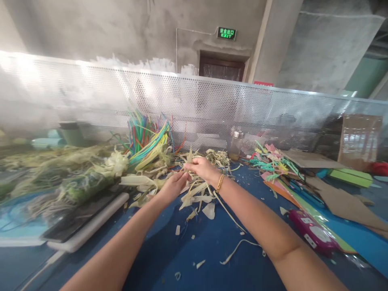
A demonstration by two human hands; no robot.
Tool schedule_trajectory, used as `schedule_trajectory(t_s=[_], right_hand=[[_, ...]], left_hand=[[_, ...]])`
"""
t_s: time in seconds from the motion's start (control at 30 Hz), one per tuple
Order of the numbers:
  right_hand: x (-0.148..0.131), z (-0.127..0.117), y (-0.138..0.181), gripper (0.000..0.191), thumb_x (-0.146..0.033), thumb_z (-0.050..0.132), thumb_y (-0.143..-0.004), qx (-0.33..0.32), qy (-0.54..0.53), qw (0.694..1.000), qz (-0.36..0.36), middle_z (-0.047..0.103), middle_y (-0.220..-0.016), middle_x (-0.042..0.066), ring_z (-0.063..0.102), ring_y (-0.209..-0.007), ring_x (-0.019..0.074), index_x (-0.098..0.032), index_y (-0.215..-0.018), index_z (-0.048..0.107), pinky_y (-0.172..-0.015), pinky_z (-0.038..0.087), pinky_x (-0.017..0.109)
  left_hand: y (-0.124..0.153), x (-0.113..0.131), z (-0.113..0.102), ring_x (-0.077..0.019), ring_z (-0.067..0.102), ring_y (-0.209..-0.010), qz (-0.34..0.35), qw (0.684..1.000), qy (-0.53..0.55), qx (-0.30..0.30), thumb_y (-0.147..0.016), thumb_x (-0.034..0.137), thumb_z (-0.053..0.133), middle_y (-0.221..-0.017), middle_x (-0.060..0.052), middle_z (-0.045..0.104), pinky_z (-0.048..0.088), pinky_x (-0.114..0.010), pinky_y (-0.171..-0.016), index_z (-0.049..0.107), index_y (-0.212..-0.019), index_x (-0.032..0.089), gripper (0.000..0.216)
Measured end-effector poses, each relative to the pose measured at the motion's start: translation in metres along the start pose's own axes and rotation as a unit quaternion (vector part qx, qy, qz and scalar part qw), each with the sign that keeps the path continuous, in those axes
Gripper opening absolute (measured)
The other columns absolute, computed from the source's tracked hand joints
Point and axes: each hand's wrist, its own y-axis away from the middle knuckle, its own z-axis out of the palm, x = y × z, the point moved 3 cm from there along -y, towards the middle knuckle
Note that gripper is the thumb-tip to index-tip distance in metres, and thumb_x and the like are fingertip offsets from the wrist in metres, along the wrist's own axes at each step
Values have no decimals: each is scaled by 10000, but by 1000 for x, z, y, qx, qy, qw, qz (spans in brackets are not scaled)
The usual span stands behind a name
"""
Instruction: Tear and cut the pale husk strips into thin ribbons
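Husk strip [188, 171] sits pinched between your two hands, just above the loose husk pile [197, 196] on the blue table [212, 250]. Your left hand [173, 185] is closed on its near end, thumb against fingers. Your right hand [200, 167], the one with the bracelet [220, 182], grips the far end from above, knuckles up and fingers curled tight. The two grips nearly touch.

That closeness looks right to me: with short dry fibre between your fingertips you control where it parts, so hold the pinch points near each other and pull along the grain, not across it. A sideways tug would likely snap the strip short. Work low over the pile so loose pieces land with the rest and not among the scraps [209, 210] scattered toward you.

Mind your surroundings. Long husks [91, 169] and a bunch of straws [147, 137] lie just left of your hands, close enough to snag a trailing end. A flat tray [91, 226] lies under your left forearm's side of the table. Coloured paper strips [273, 161] and cardboard [348, 204] sit well off to your right, so draw the strip toward yourself, not outward
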Motion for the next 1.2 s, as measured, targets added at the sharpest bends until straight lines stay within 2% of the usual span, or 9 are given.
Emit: schedule_trajectory(t_s=[0.2,0.4,0.5,0.67,0.8,0.93,1.03,1.13,1.2], right_hand=[[-16,-38,-2,253,-408,666,-750,36,-122,991,-43,544,-608,-20,403,-507,60,-158,-710,661,-455,322,195],[-11,-38,-4,151,-335,632,-798,18,-255,967,4,635,-795,8,519,-568,68,-189,-833,642,-507,429,196],[-6,-47,-11,164,-330,595,-825,99,-241,964,-52,651,-929,23,608,-721,102,-216,-940,621,-638,494,236],[0,-43,-12,166,-262,621,-798,92,150,974,-145,672,-970,41,604,-881,157,-225,-955,660,-812,446,311],[8,-13,-14,264,-327,692,-755,60,481,860,-160,680,-934,77,536,-942,232,-224,-998,693,-861,367,378],[14,9,-41,309,-423,748,-667,33,620,772,-136,667,-994,112,487,-1034,294,-232,-910,736,-855,343,406],[11,6,-71,174,-381,685,-731,19,552,829,-90,690,-824,81,563,-917,250,-217,-719,742,-786,378,351],[-2,-11,-92,267,-403,572,-829,84,309,945,-73,689,-744,36,601,-729,159,-196,-775,733,-665,406,266],[-9,-24,-95,288,-406,534,-857,130,143,979,-70,675,-729,21,577,-624,114,-179,-805,705,-574,397,230]], left_hand=[[5,11,-5,-35,160,-390,-38,992,110,-45,-799,441,585,-499,92,221,114,-156,-371,444,-702,179,313],[14,13,-6,-123,558,-549,-96,989,38,-108,-792,323,605,-638,-31,609,475,-248,-566,581,-898,151,202],[8,11,-19,-129,595,-553,-92,993,73,8,-803,201,543,-659,-38,642,494,-262,-589,561,-858,156,73],[-5,8,-43,-128,659,-781,-55,939,285,185,-783,51,466,-960,-106,685,516,-224,-644,482,-780,158,108],[-6,6,-51,-38,503,-470,-37,903,353,243,-729,-23,416,-655,6,571,398,-126,-449,497,-823,152,215],[-2,10,-56,-36,277,-330,-10,885,389,255,-684,22,445,-485,83,304,198,-140,-329,434,-726,175,159],[0,14,-58,-42,205,-317,6,879,401,258,-748,127,500,-461,92,223,133,-166,-315,393,-662,184,148],[0,16,-59,-46,177,-316,27,881,386,274,-844,226,497,-456,101,197,112,-172,-320,467,-731,179,125],[-1,15,-57,-49,184,-319,32,886,375,272,-891,250,447,-458,101,192,113,-168,-326,512,-800,174,135]])
